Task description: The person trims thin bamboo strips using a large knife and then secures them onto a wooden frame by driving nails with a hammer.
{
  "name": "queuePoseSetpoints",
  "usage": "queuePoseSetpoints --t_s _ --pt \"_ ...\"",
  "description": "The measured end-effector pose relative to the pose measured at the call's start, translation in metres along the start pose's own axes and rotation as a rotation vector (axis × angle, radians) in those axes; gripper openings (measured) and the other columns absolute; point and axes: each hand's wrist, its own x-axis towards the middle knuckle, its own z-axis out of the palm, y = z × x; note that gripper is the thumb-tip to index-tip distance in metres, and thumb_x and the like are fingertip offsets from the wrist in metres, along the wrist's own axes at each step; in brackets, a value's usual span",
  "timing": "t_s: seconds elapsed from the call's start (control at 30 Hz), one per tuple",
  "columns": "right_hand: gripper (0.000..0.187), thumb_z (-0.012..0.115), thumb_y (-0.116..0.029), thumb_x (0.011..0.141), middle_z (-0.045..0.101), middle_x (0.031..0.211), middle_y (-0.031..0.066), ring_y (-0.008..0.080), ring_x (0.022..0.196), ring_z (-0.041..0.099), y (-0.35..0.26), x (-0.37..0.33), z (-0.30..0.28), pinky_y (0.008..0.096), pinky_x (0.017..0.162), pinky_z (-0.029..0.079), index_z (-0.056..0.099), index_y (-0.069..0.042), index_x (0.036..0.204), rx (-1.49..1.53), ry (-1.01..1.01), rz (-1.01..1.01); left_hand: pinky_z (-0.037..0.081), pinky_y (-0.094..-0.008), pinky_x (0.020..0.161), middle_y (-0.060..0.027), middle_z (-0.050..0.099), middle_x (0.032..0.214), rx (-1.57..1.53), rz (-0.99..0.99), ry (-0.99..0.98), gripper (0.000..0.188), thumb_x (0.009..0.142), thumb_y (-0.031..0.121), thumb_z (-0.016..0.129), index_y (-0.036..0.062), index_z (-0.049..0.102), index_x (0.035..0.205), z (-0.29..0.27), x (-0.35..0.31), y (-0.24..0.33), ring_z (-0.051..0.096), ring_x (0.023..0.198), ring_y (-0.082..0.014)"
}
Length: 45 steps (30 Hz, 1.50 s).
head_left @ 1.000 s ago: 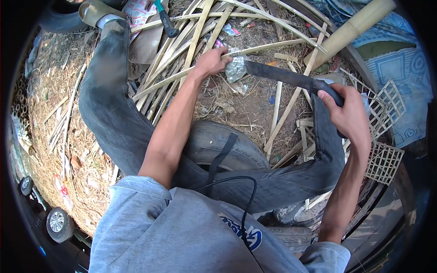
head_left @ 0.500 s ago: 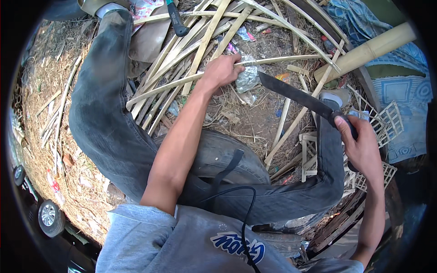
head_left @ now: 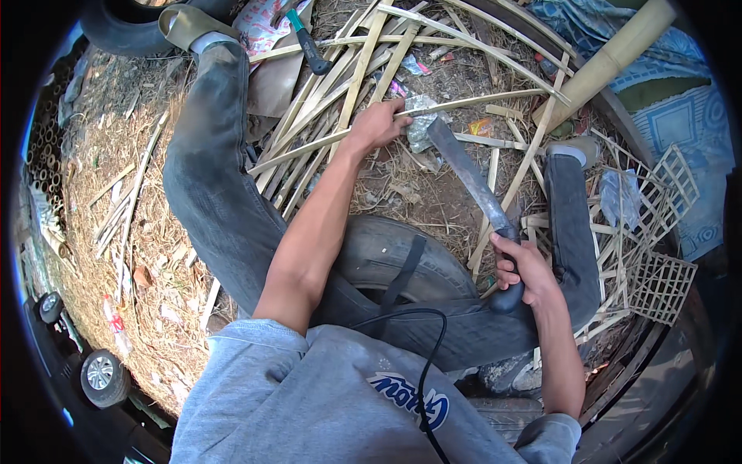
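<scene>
My left hand [head_left: 379, 125] is closed around a long, thin bamboo strip [head_left: 483, 100]. The strip runs crosswise over a pile of similar strips, sticking out on both sides of my fist. In my right hand [head_left: 527, 271] is a machete [head_left: 468, 168], gripped by its dark handle. Its broad blade points up and left, the tip just below the strip and a little right of my left hand. From this view I cannot tell whether blade and strip touch. Loose bamboo strips [head_left: 357, 69] lie crossed beyond my left hand.
A tyre [head_left: 394, 255] lies between my legs. A green-and-black-handled tool [head_left: 309, 50] rests at the strips' far end. A thick bamboo pole [head_left: 610, 62] slants at far right, near woven bamboo lattices [head_left: 662, 288]. A plastic bottle [head_left: 116, 325] lies on straw at left.
My right hand has brought the machete left and closer to my body, with its blade now steeper. The left hand keeps its hold on the strip. The whole view has shifted slightly.
</scene>
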Motion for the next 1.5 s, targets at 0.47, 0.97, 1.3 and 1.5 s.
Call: queuePoseSetpoints --t_s 0.47,0.97,1.3,1.5 --pt "0.040 0.068 -0.038 0.091 0.043 0.056 -0.0025 0.0084 0.047 0.042 -0.027 0.097 0.064 0.0262 0.048 0.036 0.050 -0.009 0.070 -0.129 0.056 -0.513 0.049 -0.0513 0.074 -0.0241 0.069 0.087 0.010 0.028 0.148 0.035 0.092 0.037 0.067 0.0031 0.064 0.101 0.003 -0.002 -0.003 0.066 0.087 -0.0445" --pt "0.031 0.071 -0.028 0.088 0.054 0.058 0.0019 0.0105 0.048 0.049 -0.020 0.178 0.098 0.0263 0.049 0.039 0.057 -0.005 0.074 -0.183 -0.046 -0.390 0.052 -0.0541 0.073 -0.0254 0.067 0.076 0.249 0.098 0.049 0.045 0.101 0.043 0.051 0.0020 0.066 0.093 0.005 -0.001 -0.014 0.067 0.080 -0.0452" --pt "0.028 0.068 -0.021 0.086 0.043 0.053 -0.0009 0.0090 0.039 0.038 -0.032 0.176 0.107 0.0285 0.039 0.031 0.053 -0.006 0.068 -0.150 0.131 -0.435 0.056 -0.0502 0.080 -0.0235 0.072 0.088 0.365 0.070 -0.060 0.045 0.102 0.041 0.048 0.0024 0.071 0.098 -0.007 0.004 0.000 0.071 0.089 -0.0410" --pt "0.022 0.066 -0.016 0.087 0.044 0.051 -0.0015 0.0092 0.038 0.039 -0.036 0.179 0.109 0.0283 0.038 0.032 0.059 -0.002 0.072 -0.004 0.112 -0.779 0.056 -0.0505 0.080 -0.0246 0.072 0.087 0.325 0.055 -0.046 0.045 0.101 0.041 0.051 0.0013 0.072 0.094 -0.010 0.001 -0.003 0.071 0.087 -0.0419"
